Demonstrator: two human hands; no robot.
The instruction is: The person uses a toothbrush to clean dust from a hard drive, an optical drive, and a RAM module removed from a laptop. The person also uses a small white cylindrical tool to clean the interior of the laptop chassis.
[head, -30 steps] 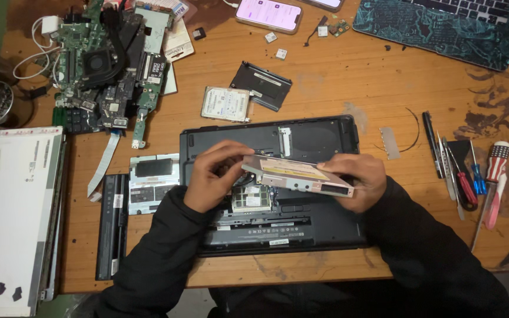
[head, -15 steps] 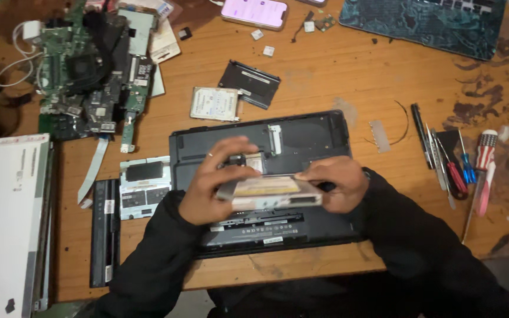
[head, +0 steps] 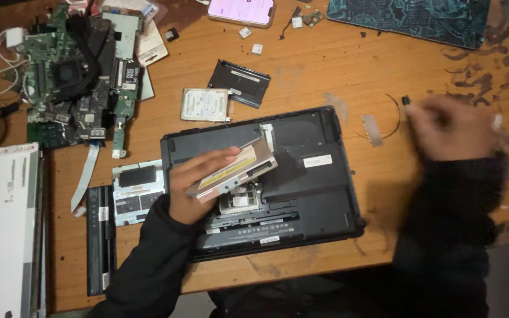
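Left hand [head: 192, 185] closed around a flat silver optical drive [head: 237, 169], held tilted just above the upturned black laptop base [head: 301, 176], thumb on top and fingers under its near edge. Right hand [head: 452, 126] blurred out over the right side of the desk [head: 325, 76], well apart from the drive; cannot tell whether open or closed, nor whether anything is in it. Bare wood between the laptop's right edge and that hand, with only a thin wire loop [head: 390, 115] there. Crowded to the left: hard drive [head: 205, 105] just beyond the laptop's far edge, green circuit board [head: 60, 76] at the far left corner, long black battery [head: 98, 238] beside the near left edge.
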